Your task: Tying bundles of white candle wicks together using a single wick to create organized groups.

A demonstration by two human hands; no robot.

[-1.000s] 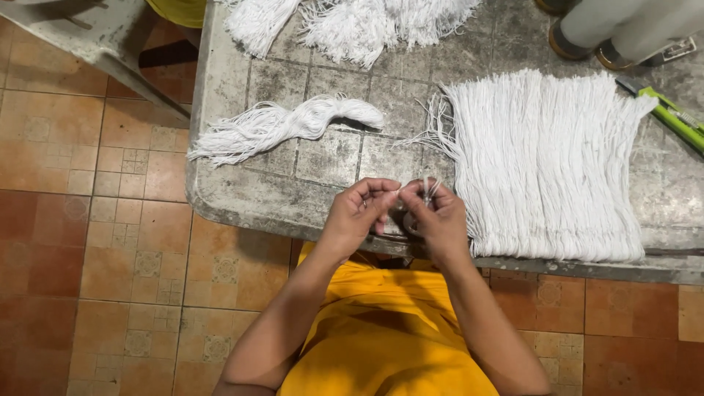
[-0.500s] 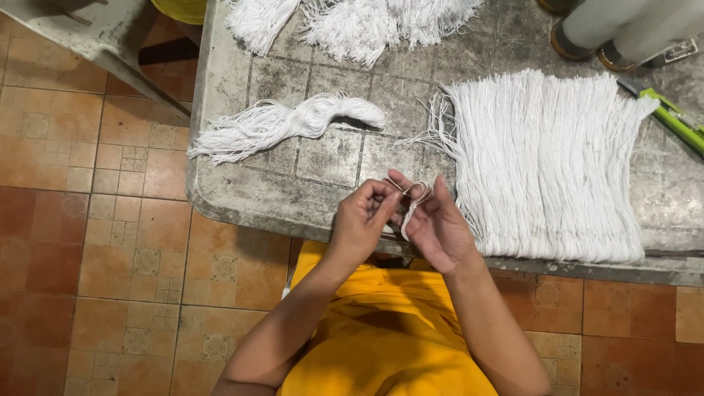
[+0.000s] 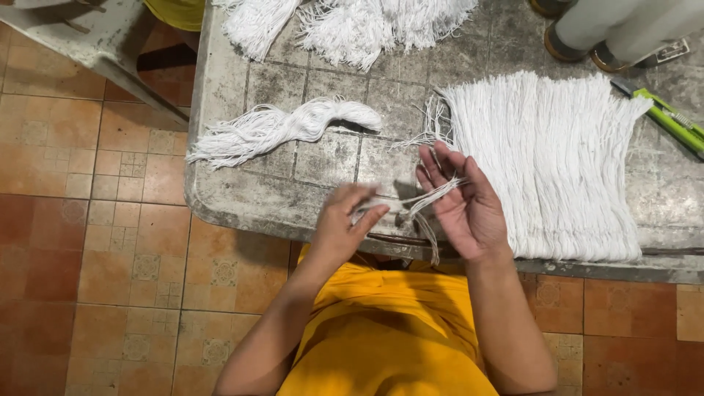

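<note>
Both hands have drawn apart since half a second ago, when they were bunched together at the counter's edge: the left hand (image 3: 345, 224) now pinches one end of a small bundle of white cotton strands (image 3: 411, 204) between thumb and fingertips, while the right hand (image 3: 463, 207) is spread open, palm up, with the strands draped across its fingers, apparently so the threads stretch taut and separate. Loose ends hang down from the middle of the bundle, just over the worn, tiled grey counter (image 3: 293, 194). Just right of the open hand lies a wide, flat sheet of straight white yarn lengths (image 3: 557, 161), laid parallel, likely within easy reach for picking. Further left rests a twisted, soft white yarn hank (image 3: 282, 128) with frayed ends. A green-handled cutter (image 3: 671, 117) lies at the far right.
</note>
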